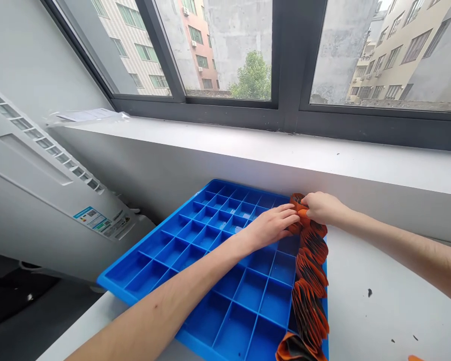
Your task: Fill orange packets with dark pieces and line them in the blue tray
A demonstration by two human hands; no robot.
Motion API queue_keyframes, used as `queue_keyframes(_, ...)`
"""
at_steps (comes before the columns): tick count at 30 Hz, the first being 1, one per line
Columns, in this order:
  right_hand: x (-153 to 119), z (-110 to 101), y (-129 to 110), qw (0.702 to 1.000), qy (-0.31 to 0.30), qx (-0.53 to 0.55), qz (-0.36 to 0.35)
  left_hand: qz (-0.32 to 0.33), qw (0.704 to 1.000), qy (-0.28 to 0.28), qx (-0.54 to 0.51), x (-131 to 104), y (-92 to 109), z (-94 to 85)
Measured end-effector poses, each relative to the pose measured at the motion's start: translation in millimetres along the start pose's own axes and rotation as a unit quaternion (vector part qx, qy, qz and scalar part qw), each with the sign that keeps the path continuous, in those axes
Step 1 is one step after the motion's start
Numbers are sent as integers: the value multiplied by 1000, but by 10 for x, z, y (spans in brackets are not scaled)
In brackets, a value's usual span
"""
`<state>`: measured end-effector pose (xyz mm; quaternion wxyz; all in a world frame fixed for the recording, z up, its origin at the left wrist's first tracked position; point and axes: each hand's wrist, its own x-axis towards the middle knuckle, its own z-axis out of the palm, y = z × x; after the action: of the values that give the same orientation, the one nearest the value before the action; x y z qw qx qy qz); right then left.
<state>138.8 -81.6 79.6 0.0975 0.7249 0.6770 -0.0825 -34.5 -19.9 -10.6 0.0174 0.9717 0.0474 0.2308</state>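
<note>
A blue divided tray (210,346) lies at a slant before me. Bundles of thin orange-and-black sheets (310,311), bent and fanned, stand in a row in the compartments along its right edge. At the far end of that row, my right hand (323,208) is closed, pinching the top of an orange-and-black bundle (297,199). My left hand (272,225) reaches across the tray to the same bundle. Its fingers are stretched out and slightly apart, with the tips touching the orange sheets. The exact contact under the fingertips is partly hidden.
The tray rests on a white surface (376,260) with small dark scraps on it. Behind it runs a white window ledge (248,145) below dark window frames. A white appliance (41,200) leans into view at left. A bit of orange (415,358) shows at the bottom right.
</note>
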Motion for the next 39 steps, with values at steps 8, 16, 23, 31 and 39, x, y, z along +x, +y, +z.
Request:
queue_keyframes(8, 24, 86, -24, 999, 30, 7, -40, -64, 998, -18, -15, -41, -19, -6)
queue_keyframes(16, -5, 110, 28, 998, 27, 11, -59, -16, 998, -43, -51, 25, 6, -178)
queue_keyframes(23, 239, -258, 42, 988, -129, -16, -88, -12, 999, -38, 2, 14, 68, -71)
queue_keyframes(31, 185, -72, 68, 992, -86, -21, -92, -33, 997, -75, 4, 2, 108, -53)
queue_keyframes(39, 333, -239, -17, 974, -183, -39, -128, -70, 996, -53, -19, -28, 136, -88)
